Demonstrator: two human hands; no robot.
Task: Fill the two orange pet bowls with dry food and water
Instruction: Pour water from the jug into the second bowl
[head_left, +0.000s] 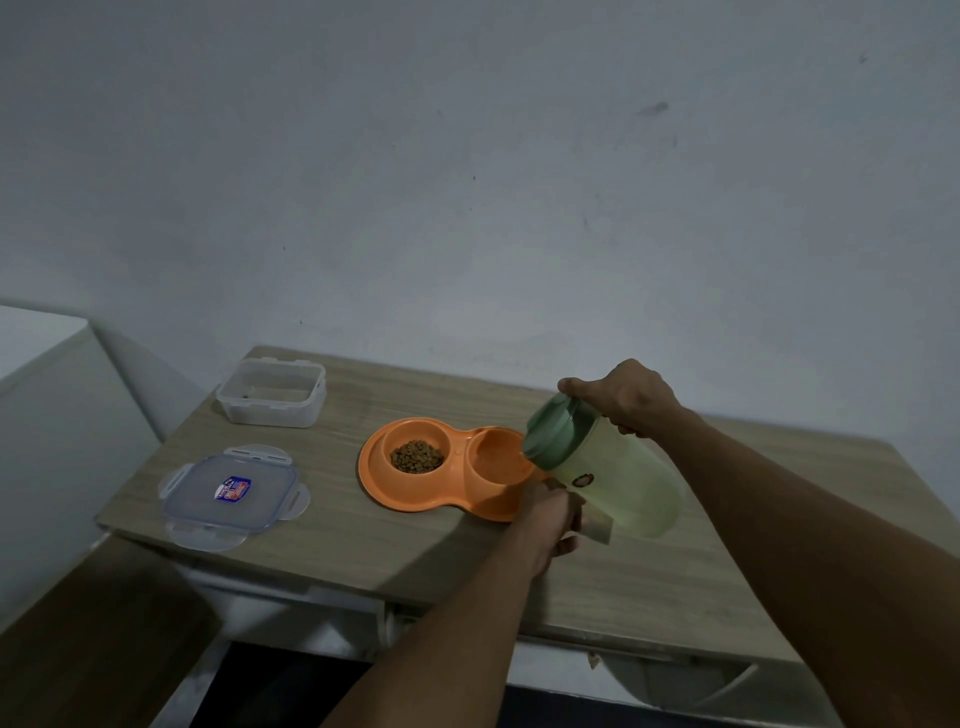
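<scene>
Right hand (623, 400) grips the tilted green bottle (623, 483) at its cap end, mouth over the right orange bowl (496, 460). Left hand (550, 519) curls round its beige strap (597, 530). Left bowl (415, 432) holds kibble (417, 457); both bowls stand on the counter (363, 545).

Tilted green jug (618, 488) over orange bowls (375, 470), kibble (417, 457)

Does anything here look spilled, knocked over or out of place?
Nothing is spilled. The green jug is tilted on purpose, held by the left hand and right hand over the right bowl. Kibble sits neatly in the left bowl. Only the clear lid lies close to the front-left edge of the table.
</scene>
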